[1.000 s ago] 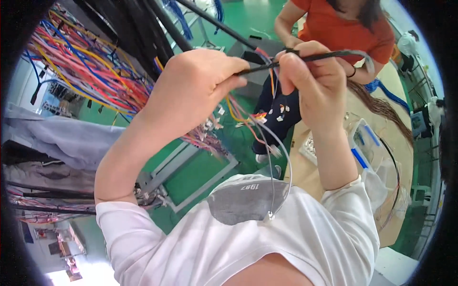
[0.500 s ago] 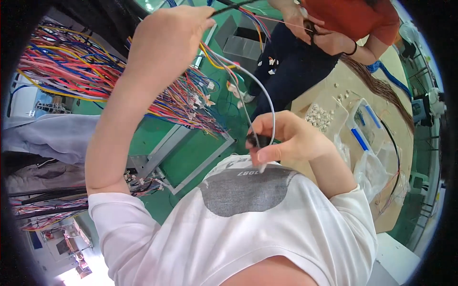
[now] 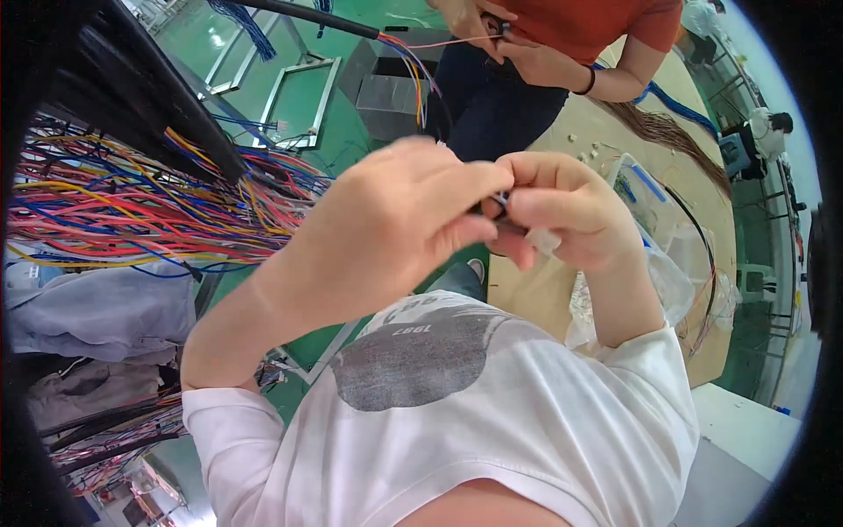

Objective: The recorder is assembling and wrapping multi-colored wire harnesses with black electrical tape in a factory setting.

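My left hand [image 3: 395,220] and my right hand [image 3: 571,211] meet in front of my chest, both closed. A small dark piece [image 3: 490,207] and a bit of pale wire show between the fingertips. From under my right thumb sticks out a small whitish connector [image 3: 544,240]. The back of my left hand hides what its fingers grip. My right fingers are curled in a pinch around the wire and dark piece.
Bundles of coloured wires [image 3: 132,206] hang on the left beside thick black sleeved cables [image 3: 167,88]. Across from me a person's hands [image 3: 527,57] work on a dark part with a pink wire. A wooden table [image 3: 702,325] on the right carries a plastic bin [image 3: 645,198] and bags.
My left hand has let go of the black cable and come down to my right hand. The right hand has risen slightly rightward. The view has shifted.
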`<state>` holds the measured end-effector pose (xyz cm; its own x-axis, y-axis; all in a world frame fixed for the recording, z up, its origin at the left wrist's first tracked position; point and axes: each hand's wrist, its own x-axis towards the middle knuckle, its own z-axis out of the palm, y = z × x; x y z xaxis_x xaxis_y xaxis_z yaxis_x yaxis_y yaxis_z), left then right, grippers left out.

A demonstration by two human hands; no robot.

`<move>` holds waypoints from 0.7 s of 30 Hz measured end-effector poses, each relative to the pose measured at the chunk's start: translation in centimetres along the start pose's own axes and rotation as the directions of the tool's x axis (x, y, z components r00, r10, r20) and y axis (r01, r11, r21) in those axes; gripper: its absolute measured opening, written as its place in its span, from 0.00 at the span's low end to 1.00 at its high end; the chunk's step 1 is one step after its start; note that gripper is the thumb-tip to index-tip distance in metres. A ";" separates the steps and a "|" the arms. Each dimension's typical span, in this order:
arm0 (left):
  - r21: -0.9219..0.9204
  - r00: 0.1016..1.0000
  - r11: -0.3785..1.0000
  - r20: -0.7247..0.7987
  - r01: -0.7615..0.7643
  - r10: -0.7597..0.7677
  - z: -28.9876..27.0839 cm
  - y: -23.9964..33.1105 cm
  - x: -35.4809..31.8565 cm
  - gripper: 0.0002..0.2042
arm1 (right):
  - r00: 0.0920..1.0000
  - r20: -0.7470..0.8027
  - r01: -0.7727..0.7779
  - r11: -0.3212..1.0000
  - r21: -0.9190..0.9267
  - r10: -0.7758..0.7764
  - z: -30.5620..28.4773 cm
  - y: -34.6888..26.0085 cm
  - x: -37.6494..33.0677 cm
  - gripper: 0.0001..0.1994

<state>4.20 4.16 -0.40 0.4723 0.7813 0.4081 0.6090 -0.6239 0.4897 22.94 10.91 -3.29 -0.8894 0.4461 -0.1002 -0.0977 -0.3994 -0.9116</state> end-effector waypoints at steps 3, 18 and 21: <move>-0.099 0.986 0.992 -0.141 0.076 -0.089 0.0 -0.5 -0.3 0.08 | 0.984 -0.169 0.090 0.985 0.149 -0.064 -0.1 0.6 0.1 0.17; -0.098 0.915 0.982 -0.359 0.160 -0.184 0.4 1.1 -2.0 0.03 | 0.981 -0.183 0.044 0.992 -0.117 -0.065 2.5 -0.5 0.5 0.23; -0.013 0.919 0.993 -0.378 0.116 -0.112 0.5 0.8 -2.0 0.04 | 0.996 -0.088 0.000 0.986 -0.165 -0.015 1.8 -0.4 1.0 0.20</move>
<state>4.05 2.12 -1.25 0.1253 0.7816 0.6111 0.6516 -0.5293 0.5434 21.32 10.04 -2.25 -0.8449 0.5209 -0.1217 -0.0223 -0.2617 -0.9649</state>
